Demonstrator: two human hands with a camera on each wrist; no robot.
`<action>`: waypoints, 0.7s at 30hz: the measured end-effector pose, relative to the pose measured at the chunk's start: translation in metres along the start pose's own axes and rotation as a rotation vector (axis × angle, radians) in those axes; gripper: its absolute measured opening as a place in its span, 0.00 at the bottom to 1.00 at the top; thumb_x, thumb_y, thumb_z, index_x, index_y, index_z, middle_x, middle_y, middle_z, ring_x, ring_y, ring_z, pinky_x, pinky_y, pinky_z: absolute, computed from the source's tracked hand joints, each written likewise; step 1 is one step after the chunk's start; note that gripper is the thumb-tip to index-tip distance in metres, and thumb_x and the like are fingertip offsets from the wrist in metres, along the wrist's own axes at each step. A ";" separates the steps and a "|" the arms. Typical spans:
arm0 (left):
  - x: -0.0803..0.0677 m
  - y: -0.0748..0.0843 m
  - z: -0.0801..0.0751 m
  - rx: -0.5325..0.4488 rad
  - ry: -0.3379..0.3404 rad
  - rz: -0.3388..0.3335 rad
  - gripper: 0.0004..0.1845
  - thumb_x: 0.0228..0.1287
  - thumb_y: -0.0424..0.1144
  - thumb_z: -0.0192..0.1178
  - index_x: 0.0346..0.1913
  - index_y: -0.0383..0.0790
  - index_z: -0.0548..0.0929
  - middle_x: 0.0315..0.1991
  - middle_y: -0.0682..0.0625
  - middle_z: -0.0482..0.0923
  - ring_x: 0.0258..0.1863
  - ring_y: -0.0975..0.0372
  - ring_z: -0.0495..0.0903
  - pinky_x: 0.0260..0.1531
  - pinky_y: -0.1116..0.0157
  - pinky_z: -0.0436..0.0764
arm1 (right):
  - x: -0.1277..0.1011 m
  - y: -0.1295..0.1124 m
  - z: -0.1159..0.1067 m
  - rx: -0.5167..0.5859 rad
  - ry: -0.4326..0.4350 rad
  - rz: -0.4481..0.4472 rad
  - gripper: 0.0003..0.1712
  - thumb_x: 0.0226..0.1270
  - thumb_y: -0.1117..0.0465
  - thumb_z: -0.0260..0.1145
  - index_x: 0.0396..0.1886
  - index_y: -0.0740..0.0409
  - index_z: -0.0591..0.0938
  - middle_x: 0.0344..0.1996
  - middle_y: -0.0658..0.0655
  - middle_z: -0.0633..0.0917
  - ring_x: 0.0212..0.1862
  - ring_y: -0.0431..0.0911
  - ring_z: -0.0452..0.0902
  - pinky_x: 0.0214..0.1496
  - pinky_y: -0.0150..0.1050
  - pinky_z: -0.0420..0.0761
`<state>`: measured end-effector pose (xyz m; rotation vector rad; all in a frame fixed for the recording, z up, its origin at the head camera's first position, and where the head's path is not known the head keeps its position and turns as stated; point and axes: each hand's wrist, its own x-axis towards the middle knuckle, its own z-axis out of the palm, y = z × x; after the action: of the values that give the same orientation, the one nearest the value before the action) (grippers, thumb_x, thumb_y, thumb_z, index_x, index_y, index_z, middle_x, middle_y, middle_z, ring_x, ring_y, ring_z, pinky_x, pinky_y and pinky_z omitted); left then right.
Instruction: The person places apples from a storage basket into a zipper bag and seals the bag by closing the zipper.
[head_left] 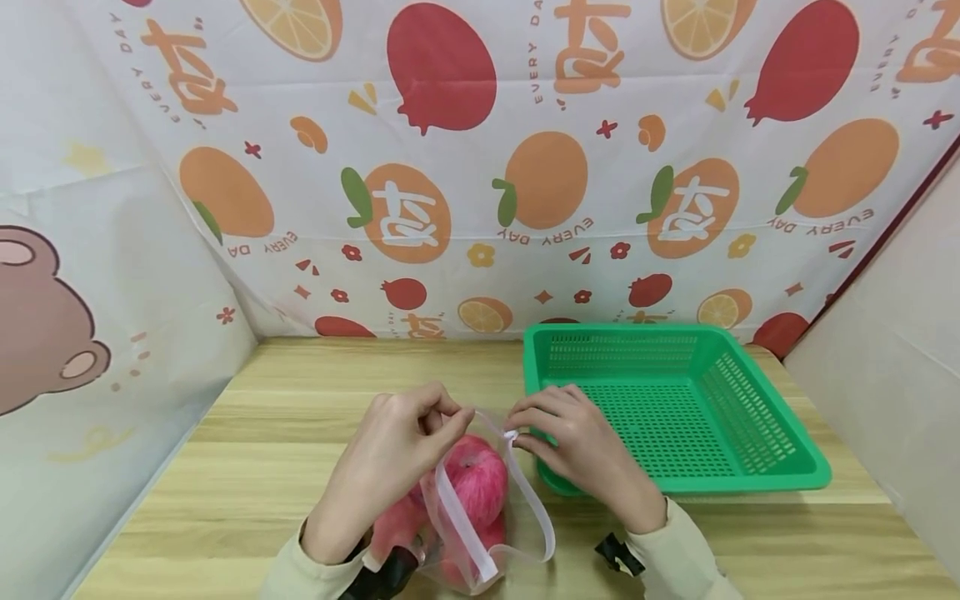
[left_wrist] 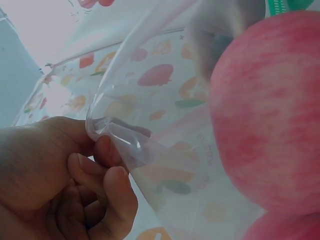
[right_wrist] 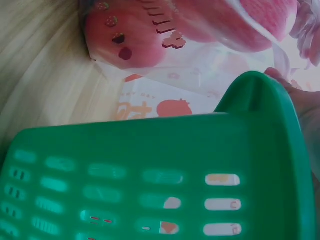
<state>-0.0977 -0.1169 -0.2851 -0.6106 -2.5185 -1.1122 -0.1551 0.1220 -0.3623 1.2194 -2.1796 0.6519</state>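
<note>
A clear plastic bag with a pale band around its open mouth stands on the table, holding several pink-red apples. My left hand pinches the bag's rim between thumb and finger; the left wrist view shows the film gathered at those fingertips. Across the mouth, my right hand pinches the band beside a small white piece. One large apple fills the right of the left wrist view. Printed dark and red marks show on the bag's side in the right wrist view.
A green perforated basket stands on the wooden table at the right, partly behind my right hand and close to the bag. A fruit-printed cloth hangs behind the table, and pale cloth walls enclose both sides.
</note>
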 end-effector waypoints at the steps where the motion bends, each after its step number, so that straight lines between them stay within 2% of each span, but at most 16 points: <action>1: 0.000 0.000 0.000 0.001 0.004 0.001 0.09 0.62 0.35 0.72 0.27 0.46 0.83 0.15 0.63 0.69 0.15 0.74 0.65 0.15 0.71 0.68 | 0.000 0.001 0.000 -0.001 0.008 -0.009 0.09 0.61 0.55 0.77 0.41 0.48 0.88 0.42 0.44 0.88 0.45 0.39 0.81 0.45 0.35 0.75; 6: 0.002 -0.002 -0.001 -0.006 0.031 0.010 0.09 0.61 0.33 0.72 0.26 0.46 0.84 0.17 0.63 0.73 0.16 0.75 0.68 0.16 0.72 0.70 | 0.000 0.003 -0.003 -0.032 0.035 -0.034 0.08 0.67 0.51 0.71 0.41 0.48 0.88 0.45 0.44 0.88 0.48 0.41 0.81 0.50 0.37 0.77; 10: 0.004 -0.003 -0.001 -0.014 0.064 0.025 0.08 0.62 0.33 0.72 0.27 0.46 0.85 0.18 0.63 0.76 0.17 0.74 0.69 0.16 0.71 0.71 | 0.001 0.003 -0.006 -0.041 0.069 -0.054 0.11 0.71 0.48 0.66 0.40 0.48 0.88 0.41 0.43 0.89 0.48 0.42 0.82 0.51 0.39 0.78; 15: 0.004 -0.005 -0.001 0.001 0.115 0.047 0.07 0.59 0.32 0.73 0.28 0.46 0.86 0.17 0.63 0.73 0.17 0.73 0.68 0.16 0.71 0.70 | 0.002 0.001 -0.011 -0.019 0.147 -0.078 0.12 0.72 0.48 0.65 0.35 0.49 0.87 0.32 0.44 0.88 0.41 0.41 0.84 0.50 0.40 0.78; 21: 0.002 -0.007 -0.002 0.021 0.152 0.042 0.06 0.62 0.33 0.72 0.29 0.46 0.86 0.15 0.65 0.67 0.15 0.73 0.65 0.16 0.71 0.68 | 0.003 0.000 -0.019 0.019 0.231 -0.094 0.14 0.73 0.49 0.65 0.33 0.52 0.87 0.30 0.46 0.87 0.37 0.42 0.83 0.48 0.38 0.79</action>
<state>-0.1028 -0.1221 -0.2868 -0.5486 -2.3748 -1.0737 -0.1519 0.1325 -0.3458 1.1855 -1.9195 0.7361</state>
